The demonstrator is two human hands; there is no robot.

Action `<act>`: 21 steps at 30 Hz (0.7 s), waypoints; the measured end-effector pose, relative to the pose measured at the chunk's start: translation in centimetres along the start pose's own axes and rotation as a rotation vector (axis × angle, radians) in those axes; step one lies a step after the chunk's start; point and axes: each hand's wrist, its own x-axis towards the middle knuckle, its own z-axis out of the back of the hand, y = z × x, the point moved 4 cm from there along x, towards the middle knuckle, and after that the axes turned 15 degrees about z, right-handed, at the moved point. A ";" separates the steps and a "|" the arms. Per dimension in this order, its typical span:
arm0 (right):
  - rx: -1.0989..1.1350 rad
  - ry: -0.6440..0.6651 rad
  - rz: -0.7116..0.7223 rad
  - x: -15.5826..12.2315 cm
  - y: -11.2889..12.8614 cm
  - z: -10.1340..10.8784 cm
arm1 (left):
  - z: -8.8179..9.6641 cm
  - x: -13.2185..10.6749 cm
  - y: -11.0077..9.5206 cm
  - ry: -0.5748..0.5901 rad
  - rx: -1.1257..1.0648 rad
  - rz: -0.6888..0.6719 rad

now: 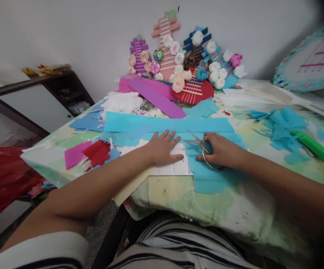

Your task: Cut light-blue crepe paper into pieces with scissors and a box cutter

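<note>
Two hands [164, 149] [225, 149], right holding scissors [201, 142]; cabinet [37, 106] holds pale items [80, 107].

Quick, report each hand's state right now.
Left hand: open, palm down over the white sheet.
Right hand: holding the open scissors.

The scissors [201, 142] are metal, with glossy gold-toned handles and smooth, silvery blades. The blue paper [167, 124] is matt, thin-looking and lightly creased; the white card [173, 170] is matt and ridged. Creased, dull cloth seems to cover the surface [176, 191]. The cutter [320, 150] looks like smooth plastic, the flowers [220, 73] crumpled matt paper, the thread [122, 101] rough and fibrous.
</note>
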 end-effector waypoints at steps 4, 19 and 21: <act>0.022 -0.009 -0.007 0.4 -0.4 0.1 | 0.0 0.0 0.4 -0.010 0.021 0.007; 0.052 0.010 -0.023 4.1 -1.8 0.1 | -2.0 -15.2 3.6 -0.023 0.098 0.257; 0.051 0.005 -0.026 4.3 -2.0 -0.2 | -3.4 -16.0 4.0 -0.082 0.139 0.272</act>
